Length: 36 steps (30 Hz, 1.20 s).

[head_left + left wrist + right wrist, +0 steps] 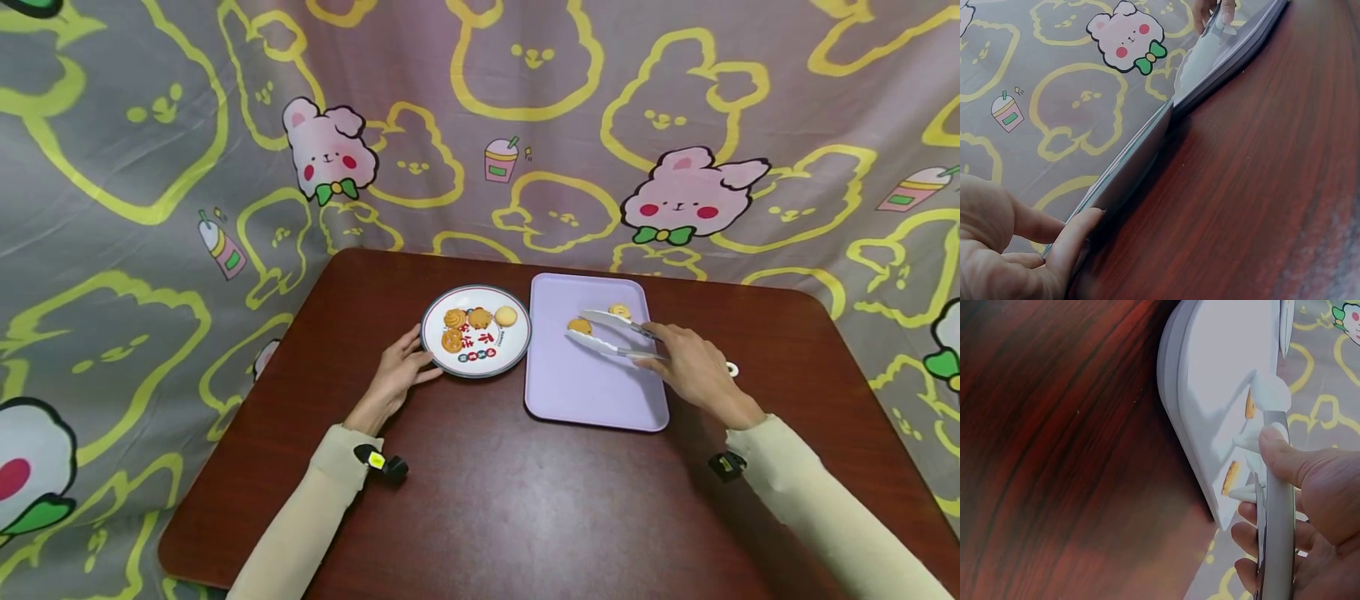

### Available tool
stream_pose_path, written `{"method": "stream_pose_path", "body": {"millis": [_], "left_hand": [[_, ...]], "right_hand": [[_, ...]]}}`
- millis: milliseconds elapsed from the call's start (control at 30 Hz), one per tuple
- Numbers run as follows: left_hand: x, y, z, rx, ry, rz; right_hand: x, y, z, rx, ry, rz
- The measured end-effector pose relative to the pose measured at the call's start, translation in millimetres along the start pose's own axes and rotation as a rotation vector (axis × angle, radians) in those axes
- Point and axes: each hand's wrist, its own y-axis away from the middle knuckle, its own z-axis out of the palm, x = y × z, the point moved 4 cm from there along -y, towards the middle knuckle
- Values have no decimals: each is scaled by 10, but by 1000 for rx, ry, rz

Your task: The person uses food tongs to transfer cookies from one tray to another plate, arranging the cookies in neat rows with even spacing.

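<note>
Cookies (479,317) lie in two groups before a patterned cloth (420,75), on a red-brown table (510,492). Lilac, the rectangular tray (592,400) holds two, at its eleven and one o'clock; the right wrist view catches both edge-on. Just beside it, at its nine o'clock, the round plate (510,354) carries four, at eight, ten, twelve and two o'clock. Only the head view shows these; the left wrist view has the plate edge-on, its rim pinched at nine o'clock by the left hand (397,367). Wrapped round the tongs (622,350) is the right hand (697,367), its thumb and curled fingers clearer from the right wrist. The tongs' tips stand apart, flanking the tray's eleven-o'clock cookie; whether they touch it, I cannot tell.
</note>
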Motion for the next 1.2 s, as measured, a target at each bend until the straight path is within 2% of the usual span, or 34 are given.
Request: {"method": "stream_pose_path", "body": {"millis": [733, 1033, 1200], "left_hand": [[-5, -14, -11, -10, 7, -5], [1, -16, -7, -7, 0, -5], [1, -3, -4, -6, -9, -7]], "right_hand": [[0, 29, 60, 16, -18, 29], [-53, 15, 23, 73, -34, -27], [-140, -27, 6, 76, -28, -39]]}}
